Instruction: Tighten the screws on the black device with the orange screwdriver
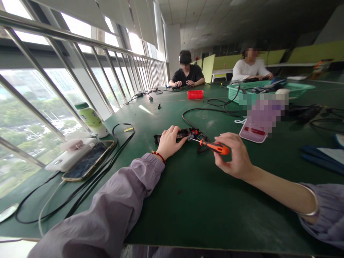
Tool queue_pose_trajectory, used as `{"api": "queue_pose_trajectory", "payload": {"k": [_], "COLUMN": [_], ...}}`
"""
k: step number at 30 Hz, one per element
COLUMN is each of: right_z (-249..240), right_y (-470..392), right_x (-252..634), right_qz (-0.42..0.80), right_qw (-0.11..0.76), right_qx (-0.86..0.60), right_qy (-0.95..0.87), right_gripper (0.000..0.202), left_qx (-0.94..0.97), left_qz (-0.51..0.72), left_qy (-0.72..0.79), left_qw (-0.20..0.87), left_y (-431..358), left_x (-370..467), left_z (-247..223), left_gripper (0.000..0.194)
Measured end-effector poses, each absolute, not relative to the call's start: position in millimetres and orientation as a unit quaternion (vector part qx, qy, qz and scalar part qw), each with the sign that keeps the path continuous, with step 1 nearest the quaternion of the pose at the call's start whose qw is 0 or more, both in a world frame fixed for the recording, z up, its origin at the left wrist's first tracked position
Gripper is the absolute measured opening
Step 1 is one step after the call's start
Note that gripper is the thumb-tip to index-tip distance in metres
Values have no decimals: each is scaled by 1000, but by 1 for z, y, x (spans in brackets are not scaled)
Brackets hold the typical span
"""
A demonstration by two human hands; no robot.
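Note:
My left hand (170, 142) is closed over a long black device (185, 133) that lies on the green table, with red and blue bits showing at its right end. What the device is I cannot make out. In my right hand (233, 154) is a screwdriver (215, 146) with an orange and black handle, held between thumb and fingers. Its thin shaft points left, and the tip reaches the right end of the device near my left fingers. Whether the tip sits in a screw is too small to tell. A black cable (188, 111) runs from the device toward the back.
At left are a phone (88, 161), a white case-like object (70, 154), a green bottle (92, 120) and looped black cables (118, 143). A red basket (195, 94), a green basket (249, 89) and a pink pouch (254, 130) stand farther back. Two people sit across the table (188, 215).

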State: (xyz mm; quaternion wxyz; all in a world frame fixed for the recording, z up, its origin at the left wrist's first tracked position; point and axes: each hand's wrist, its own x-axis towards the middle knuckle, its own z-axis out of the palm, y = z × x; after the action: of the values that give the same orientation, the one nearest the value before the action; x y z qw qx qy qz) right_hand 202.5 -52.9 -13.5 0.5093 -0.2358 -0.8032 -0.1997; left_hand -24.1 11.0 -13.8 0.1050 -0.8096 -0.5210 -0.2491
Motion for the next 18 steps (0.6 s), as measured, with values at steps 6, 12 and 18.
{"api": "queue_pose_trajectory", "payload": {"k": [6, 12, 18], "right_z": [-11, -11, -11], "right_y": [-57, -53, -58], "right_x": [201, 201, 199], "right_qz": [-175, -206, -185], "right_qw": [433, 512, 436], "right_qx": [-252, -237, -226], "right_qy": [-848, -800, -851], "right_gripper": [32, 47, 34], "left_qx": [-810, -812, -813], "left_qz": [-255, -250, -250], "left_qy": [-518, -516, -516], "left_qw": [107, 106, 105], "left_y": [12, 12, 11], "left_x": [-24, -24, -25], "left_z": [-15, -15, -15], "left_gripper": [29, 28, 28]}}
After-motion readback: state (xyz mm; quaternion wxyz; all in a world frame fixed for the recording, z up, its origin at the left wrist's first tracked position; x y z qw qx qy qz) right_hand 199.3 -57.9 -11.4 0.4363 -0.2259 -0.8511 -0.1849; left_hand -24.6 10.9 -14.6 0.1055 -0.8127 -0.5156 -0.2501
